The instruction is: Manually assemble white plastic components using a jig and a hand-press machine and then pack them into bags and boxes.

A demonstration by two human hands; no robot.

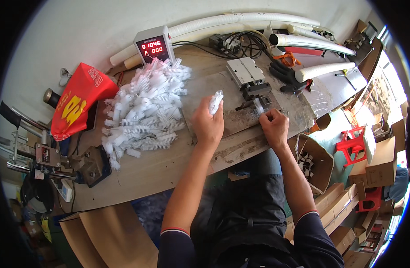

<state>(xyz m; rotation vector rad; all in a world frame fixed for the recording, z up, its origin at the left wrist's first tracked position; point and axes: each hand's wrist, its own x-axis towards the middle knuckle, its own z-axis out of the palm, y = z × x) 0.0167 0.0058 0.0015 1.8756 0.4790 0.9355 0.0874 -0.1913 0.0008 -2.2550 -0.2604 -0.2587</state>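
Note:
My left hand [208, 121] is closed around one or more small white bristle brushes [216, 101] that stick up past the thumb. It is above the bench, just right of a big heap of similar white spiral brushes [147, 109]. At the small bench machine [246, 71], with its pale block and dark metal jaws [257, 90], my right hand [275, 128] pinches the near end of another white brush [258, 106]. That brush points away from me, its far end close to the jaws. Whether it touches them I cannot tell.
A counter box with a red lit display [154, 48] stands behind the heap, near a red bag [82, 100]. A lever press [86, 165] sits at the left. Black-handled pliers [287, 78] lie right of the machine. An open carton [319, 163] stands below the bench's right edge.

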